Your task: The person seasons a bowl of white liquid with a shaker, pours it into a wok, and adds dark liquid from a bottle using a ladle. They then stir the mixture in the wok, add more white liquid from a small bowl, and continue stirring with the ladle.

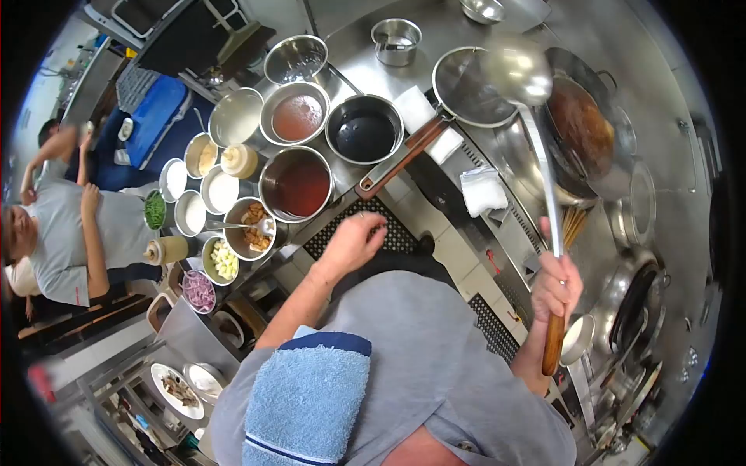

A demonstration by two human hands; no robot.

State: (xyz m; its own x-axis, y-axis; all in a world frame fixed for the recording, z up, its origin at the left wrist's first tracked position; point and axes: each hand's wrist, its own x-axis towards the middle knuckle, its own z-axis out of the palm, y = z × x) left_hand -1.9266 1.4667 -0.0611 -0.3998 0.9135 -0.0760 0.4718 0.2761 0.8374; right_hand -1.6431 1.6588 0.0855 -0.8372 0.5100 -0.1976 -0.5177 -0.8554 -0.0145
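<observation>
My right hand [558, 286] is wrapped round the long handle of a metal ladle [522, 74], near its wooden grip. The ladle's bowl hangs beside a wok of brown liquid [581, 124]. My left hand [356, 239] holds nothing I can make out; its fingers are curled, with the thumb side up. It is just below the wooden handle [404, 159] of a round strainer [472, 87] and right of a pot of red-brown liquid [297, 186]. A pot of dark liquid [364, 129] stands above it.
At left are bowls of white powder [220, 191], chopped greens [155, 210], purple onion [198, 290] and browned pieces [255, 225], plus squeeze bottles [238, 161]. Folded white cloths [482, 191] lie by the stove. Other people [101, 237] stand at far left. A blue towel [309, 396] hangs over my shoulder.
</observation>
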